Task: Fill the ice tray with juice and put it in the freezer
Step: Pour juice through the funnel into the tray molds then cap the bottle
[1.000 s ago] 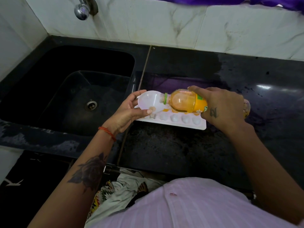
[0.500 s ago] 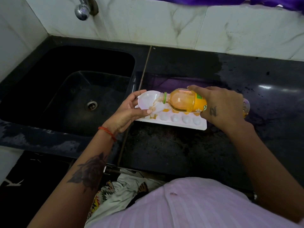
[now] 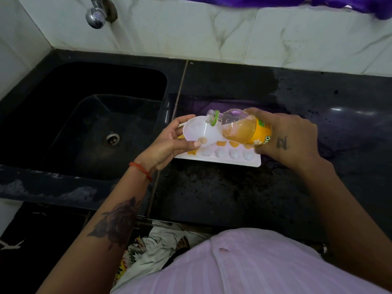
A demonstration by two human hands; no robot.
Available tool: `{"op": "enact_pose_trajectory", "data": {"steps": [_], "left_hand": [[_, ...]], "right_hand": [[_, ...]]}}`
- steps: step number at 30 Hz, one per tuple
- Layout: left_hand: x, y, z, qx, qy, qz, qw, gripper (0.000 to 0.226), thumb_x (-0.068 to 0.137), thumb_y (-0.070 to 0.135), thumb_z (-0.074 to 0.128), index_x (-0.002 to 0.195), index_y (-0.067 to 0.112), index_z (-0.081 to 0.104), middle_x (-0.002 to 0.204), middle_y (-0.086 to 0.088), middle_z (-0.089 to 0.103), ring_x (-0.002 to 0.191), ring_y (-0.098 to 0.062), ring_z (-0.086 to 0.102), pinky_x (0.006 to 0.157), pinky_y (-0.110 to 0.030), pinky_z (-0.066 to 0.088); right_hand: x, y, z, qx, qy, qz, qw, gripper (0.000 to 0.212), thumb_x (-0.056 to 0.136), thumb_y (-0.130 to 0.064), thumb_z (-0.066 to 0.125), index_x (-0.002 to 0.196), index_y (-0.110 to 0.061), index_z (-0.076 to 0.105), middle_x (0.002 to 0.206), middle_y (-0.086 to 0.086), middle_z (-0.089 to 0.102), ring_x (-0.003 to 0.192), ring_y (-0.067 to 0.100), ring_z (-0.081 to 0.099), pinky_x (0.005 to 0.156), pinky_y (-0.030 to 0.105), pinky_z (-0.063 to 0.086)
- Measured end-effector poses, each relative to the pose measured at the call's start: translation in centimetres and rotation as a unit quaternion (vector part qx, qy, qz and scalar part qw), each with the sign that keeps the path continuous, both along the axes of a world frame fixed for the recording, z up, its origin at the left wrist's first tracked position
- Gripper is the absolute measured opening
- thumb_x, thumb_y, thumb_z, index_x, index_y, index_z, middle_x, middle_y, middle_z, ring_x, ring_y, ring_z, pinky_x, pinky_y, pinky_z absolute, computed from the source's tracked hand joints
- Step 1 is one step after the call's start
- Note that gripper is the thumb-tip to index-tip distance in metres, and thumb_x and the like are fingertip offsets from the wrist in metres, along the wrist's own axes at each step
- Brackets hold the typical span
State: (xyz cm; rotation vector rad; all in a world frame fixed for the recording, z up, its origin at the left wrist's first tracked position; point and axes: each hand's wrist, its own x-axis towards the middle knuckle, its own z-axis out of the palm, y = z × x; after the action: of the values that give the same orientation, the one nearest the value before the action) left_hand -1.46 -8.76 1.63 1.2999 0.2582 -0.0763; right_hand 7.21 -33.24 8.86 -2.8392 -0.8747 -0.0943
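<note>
A white ice tray (image 3: 224, 158) lies on the black counter, just right of the sink. Its far row and its near left cell hold orange juice; the other near cells look white. My left hand (image 3: 169, 143) holds a white funnel (image 3: 197, 132) over the tray's left end, with a trace of juice at its neck. My right hand (image 3: 286, 139) grips an open juice bottle (image 3: 244, 128) with a yellow label. The bottle's mouth is tilted up above the funnel rim, and the juice sits back in the bottle's body.
A deep black sink (image 3: 89, 115) with a drain lies to the left, a chrome tap (image 3: 96, 15) above it. The black counter (image 3: 222, 198) stretches right and toward me. White marble tiles back it, with purple cloth (image 3: 297, 2) hanging at the top.
My right hand has tipped the bottle's neck upward, from lying level and pouring into the funnel to mouth raised. The juice stream has stopped. My left hand and the funnel stayed put.
</note>
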Motion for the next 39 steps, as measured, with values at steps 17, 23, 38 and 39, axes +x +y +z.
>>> {"op": "enact_pose_trajectory", "data": {"steps": [17, 23, 38, 39], "left_hand": [[0.8, -1.1, -0.7, 0.009, 0.005, -0.032, 0.999, 0.074, 0.060, 0.002, 0.075, 0.125, 0.026, 0.052, 0.118, -0.002, 0.061, 0.104, -0.018, 0.064, 0.078, -0.026, 0.056], [0.8, -1.1, -0.7, 0.006, 0.005, -0.031, 0.999, 0.075, 0.059, 0.003, 0.076, 0.125, 0.026, 0.052, 0.120, -0.004, 0.059, 0.107, -0.021, 0.062, 0.080, -0.027, 0.056], [0.8, -1.0, -0.8, 0.001, 0.002, -0.035, 0.999, 0.074, 0.059, 0.002, 0.075, 0.124, 0.026, 0.052, 0.119, -0.003, 0.061, 0.106, -0.019, 0.063, 0.077, -0.026, 0.056], [0.8, -1.0, -0.8, 0.001, 0.002, -0.035, 0.999, 0.074, 0.059, 0.002, 0.075, 0.125, 0.026, 0.052, 0.119, -0.003, 0.061, 0.106, -0.019, 0.063, 0.078, -0.026, 0.056]], "right_hand": [[0.1, -1.7, -0.5, -0.038, -0.043, 0.016, 0.998, 0.067, 0.077, -0.034, 0.068, 0.136, -0.042, 0.037, 0.117, 0.005, 0.063, 0.102, 0.033, 0.058, 0.069, 0.034, 0.035], [0.3, -1.6, -0.6, -0.049, -0.059, 0.013, 0.997, 0.067, 0.078, -0.029, 0.067, 0.136, -0.042, 0.037, 0.118, 0.005, 0.063, 0.101, 0.033, 0.059, 0.067, 0.033, 0.029], [0.5, -1.5, -0.5, -0.049, -0.052, 0.016, 0.997, 0.067, 0.078, -0.027, 0.066, 0.136, -0.041, 0.038, 0.117, 0.006, 0.063, 0.101, 0.033, 0.059, 0.067, 0.033, 0.031], [0.5, -1.5, -0.5, -0.047, -0.049, 0.017, 0.998, 0.066, 0.078, -0.028, 0.066, 0.136, -0.041, 0.038, 0.117, 0.006, 0.063, 0.101, 0.033, 0.058, 0.068, 0.033, 0.031]]}}
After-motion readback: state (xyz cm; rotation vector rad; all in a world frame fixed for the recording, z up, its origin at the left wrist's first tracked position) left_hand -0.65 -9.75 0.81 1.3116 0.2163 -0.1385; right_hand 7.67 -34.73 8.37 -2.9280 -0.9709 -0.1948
